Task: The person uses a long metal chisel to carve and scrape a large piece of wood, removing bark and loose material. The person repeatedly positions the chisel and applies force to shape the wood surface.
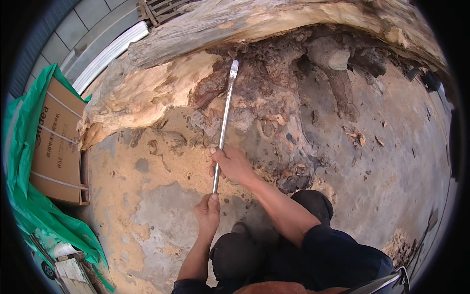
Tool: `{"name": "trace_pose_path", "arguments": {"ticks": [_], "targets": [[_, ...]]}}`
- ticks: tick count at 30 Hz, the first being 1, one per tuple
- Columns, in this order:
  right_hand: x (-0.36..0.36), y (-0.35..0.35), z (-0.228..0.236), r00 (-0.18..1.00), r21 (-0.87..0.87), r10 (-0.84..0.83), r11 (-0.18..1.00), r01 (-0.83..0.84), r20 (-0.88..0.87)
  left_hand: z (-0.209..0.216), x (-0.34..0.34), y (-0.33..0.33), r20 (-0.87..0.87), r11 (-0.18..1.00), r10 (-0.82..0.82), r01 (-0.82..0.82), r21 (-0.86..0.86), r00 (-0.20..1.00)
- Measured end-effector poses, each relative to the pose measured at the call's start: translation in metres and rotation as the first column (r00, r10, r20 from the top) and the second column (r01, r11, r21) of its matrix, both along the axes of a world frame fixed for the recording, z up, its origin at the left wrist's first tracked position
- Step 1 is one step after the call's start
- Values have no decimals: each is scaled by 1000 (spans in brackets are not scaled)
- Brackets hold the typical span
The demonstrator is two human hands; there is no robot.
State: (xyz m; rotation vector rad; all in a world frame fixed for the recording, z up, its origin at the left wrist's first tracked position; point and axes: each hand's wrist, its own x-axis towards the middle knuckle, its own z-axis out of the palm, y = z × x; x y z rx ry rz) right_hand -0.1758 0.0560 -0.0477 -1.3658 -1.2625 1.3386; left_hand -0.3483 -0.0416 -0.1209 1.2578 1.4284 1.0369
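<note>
A long steel pry bar (225, 113) with a flattened, chisel-like tip slants away from me. My left hand (207, 210) is closed round its near end, and my right hand (232, 165) grips it a little farther up. The flat tip lies over the dark, rough hollow of a big tree stump (259, 108) with gnarled roots; whether it touches the wood I cannot tell. Pale, stripped wood (147, 93) spreads to the left of the tip. A thick, weathered trunk section (274, 22) arches across the far side.
A cardboard box (58, 147) with white straps stands at the left, partly under a green tarp (24, 171). White boards (110, 56) and a wooden pallet (159, 10) lie at the far left. Sawdust (122, 181) and bark chips (360, 138) litter the concrete floor.
</note>
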Motion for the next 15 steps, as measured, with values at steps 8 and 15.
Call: {"name": "trace_pose_path", "arguments": {"ticks": [8, 15], "targets": [[-46, -52, -21, 940, -158, 210, 953, -258, -269, 9, -46, -89, -14, 976, 114, -115, -183, 993], [-54, -57, -17, 880, -40, 240, 959, -280, -410, 53, -59, -93, -199, 967, 133, -171, -190, 971]]}}
